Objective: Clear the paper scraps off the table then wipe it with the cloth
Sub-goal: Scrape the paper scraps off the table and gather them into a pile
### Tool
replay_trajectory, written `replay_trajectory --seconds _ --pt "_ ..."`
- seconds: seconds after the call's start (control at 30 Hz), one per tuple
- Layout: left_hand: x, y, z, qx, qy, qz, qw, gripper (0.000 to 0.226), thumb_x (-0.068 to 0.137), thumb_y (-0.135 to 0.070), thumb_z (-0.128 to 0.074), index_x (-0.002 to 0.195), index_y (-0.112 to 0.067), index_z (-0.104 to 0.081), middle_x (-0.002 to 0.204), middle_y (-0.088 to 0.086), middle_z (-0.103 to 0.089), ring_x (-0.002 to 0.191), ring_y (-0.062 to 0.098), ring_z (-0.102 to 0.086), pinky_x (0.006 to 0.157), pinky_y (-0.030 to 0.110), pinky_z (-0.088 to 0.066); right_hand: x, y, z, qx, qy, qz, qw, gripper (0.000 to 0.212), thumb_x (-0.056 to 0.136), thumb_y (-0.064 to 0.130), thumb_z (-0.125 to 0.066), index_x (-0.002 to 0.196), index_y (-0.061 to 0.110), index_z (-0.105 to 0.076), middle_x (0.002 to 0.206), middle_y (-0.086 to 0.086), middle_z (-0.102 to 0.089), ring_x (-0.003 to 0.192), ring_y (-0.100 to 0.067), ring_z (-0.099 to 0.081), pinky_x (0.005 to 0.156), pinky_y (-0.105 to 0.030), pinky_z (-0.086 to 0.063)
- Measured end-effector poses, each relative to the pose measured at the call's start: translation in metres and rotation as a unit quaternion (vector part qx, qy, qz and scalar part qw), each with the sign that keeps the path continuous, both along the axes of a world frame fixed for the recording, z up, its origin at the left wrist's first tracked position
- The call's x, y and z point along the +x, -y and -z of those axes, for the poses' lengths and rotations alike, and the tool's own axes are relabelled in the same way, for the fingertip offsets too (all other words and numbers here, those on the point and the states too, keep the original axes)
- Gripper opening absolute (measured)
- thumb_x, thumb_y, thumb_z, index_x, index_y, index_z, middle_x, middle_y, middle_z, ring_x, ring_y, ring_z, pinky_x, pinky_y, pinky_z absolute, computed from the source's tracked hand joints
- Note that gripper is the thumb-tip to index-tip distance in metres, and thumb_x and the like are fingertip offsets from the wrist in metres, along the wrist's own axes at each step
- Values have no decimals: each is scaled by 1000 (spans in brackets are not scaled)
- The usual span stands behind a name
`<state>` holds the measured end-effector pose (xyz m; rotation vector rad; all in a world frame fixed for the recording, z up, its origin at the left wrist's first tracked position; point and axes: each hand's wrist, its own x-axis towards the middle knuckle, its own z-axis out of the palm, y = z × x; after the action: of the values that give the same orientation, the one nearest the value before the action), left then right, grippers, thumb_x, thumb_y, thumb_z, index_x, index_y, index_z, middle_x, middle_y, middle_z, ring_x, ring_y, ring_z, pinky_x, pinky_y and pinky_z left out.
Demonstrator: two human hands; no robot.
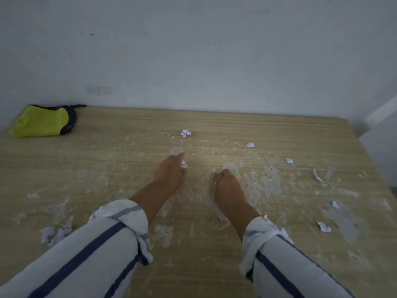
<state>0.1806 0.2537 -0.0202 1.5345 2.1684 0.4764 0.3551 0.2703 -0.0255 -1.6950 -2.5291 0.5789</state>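
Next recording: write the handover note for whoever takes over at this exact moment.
Left hand pinches a paper scrap. Right hand is curled; whether it holds anything is unclear.
Loose scraps lie at far middle and along the right, with a pile near left. Cloth lies untouched in the far left corner of the table.
Done: one scrap picked. Left: remaining scraps, then wiping.
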Motion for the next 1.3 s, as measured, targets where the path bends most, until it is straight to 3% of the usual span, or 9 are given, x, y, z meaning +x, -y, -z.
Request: replay_trajectory --seconds 0.2,0.37,0.5,0.63,0.83,0.93,1.0,1.2,1.3 --pt "1 -24 4 -24 -18 -12 999 19 89 -12 -50 101 -10 -65 110 13 -59 95 29 -58 77 33 -46 4 2 1 14 16 -28 999 30 89 -6 -37 113 2 -53 114 -14 -50 101 -25 -52 84 -31 -46" --pt "0 -22 4 -23 -36 8 999 21 90 -10 -50 103 -4 -65 112 18 -57 101 33 -55 83 36 -47 -2 8 -1 -7 -11 -3 1000 27 84 -8 -43 104 0 -59 106 -15 -54 89 -28 -57 72 -30 -44" --pt "-13 3 -4 -24 25 -31 999 17 90 -12 -53 96 -6 -68 107 13 -60 99 28 -57 77 28 -41 -29 26 -8 -15 -103 5 995 20 84 -4 -47 89 0 -66 93 -17 -58 71 -19 -45 64 -23 -31" --pt "-45 54 -11 -32 46 -45 997 17 87 -12 -53 88 -10 -70 100 10 -63 94 25 -60 70 24 -38 -76 55 -15 -59 -176 -8 983 20 86 1 -50 90 4 -69 97 -15 -63 85 -26 -58 72 -25 -40" --pt "-133 148 -27 -45 20 -98 994 13 84 -19 -60 85 -18 -73 94 3 -69 91 21 -62 70 24 -42 -169 112 -19 -131 -208 -50 968 17 89 10 -55 96 5 -70 105 -13 -65 98 -25 -60 81 -22 -41" --pt "-176 186 -29 -50 49 -145 987 10 84 -16 -62 79 -16 -72 84 5 -68 78 21 -64 65 22 -42 -213 139 -19 -159 -198 -76 964 17 88 12 -56 96 7 -70 105 -10 -68 98 -22 -61 74 -17 -39" --pt "-198 205 -26 -60 61 -153 984 10 85 -14 -61 81 -14 -71 85 8 -67 81 22 -64 66 23 -41 -236 154 -18 -174 -193 -92 961 18 87 10 -55 95 7 -71 104 -10 -69 98 -23 -62 72 -16 -37" --pt "-226 230 -12 -59 85 -146 984 17 83 -12 -59 71 -19 -69 67 5 -62 62 18 -59 50 19 -37 -278 175 -15 -165 -154 -83 971 23 87 8 -50 99 3 -69 105 -15 -65 98 -28 -59 78 -25 -43" --pt "-230 235 -4 -60 82 -104 989 16 82 -14 -57 82 -19 -73 75 4 -59 74 23 -63 55 22 -36 -283 178 -13 -166 -133 -92 973 28 88 10 -51 113 8 -64 116 -13 -55 108 -28 -52 81 -24 -37"
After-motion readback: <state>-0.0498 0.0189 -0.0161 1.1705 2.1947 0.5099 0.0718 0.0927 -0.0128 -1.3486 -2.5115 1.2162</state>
